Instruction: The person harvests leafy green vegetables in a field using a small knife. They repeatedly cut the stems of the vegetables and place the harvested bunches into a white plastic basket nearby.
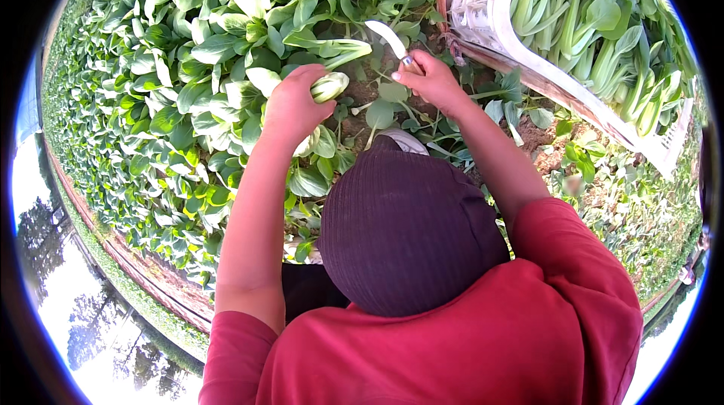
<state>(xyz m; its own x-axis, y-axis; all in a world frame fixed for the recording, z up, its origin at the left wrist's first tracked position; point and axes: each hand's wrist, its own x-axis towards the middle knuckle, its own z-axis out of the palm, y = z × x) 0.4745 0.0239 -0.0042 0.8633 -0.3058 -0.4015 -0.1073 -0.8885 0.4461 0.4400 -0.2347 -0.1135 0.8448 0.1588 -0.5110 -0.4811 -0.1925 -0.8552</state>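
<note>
My left hand is closed around a leafy green, likely bok choy, whose pale cut base points right. Just above that hand lies another pale-stemmed green, its leaves to the left; whether the hand touches it I cannot tell. In my right hand is a knife with a curved blade and a wooden handle, the blade pointing up and left. The knife is apart from the greens. A dense bed of leafy greens spreads around and left of my left hand.
A white plastic crate filled with similar greens stands at the upper right. Soil and low plants lie between it and my knees. A white shoe shows beyond my dark-clad knee.
</note>
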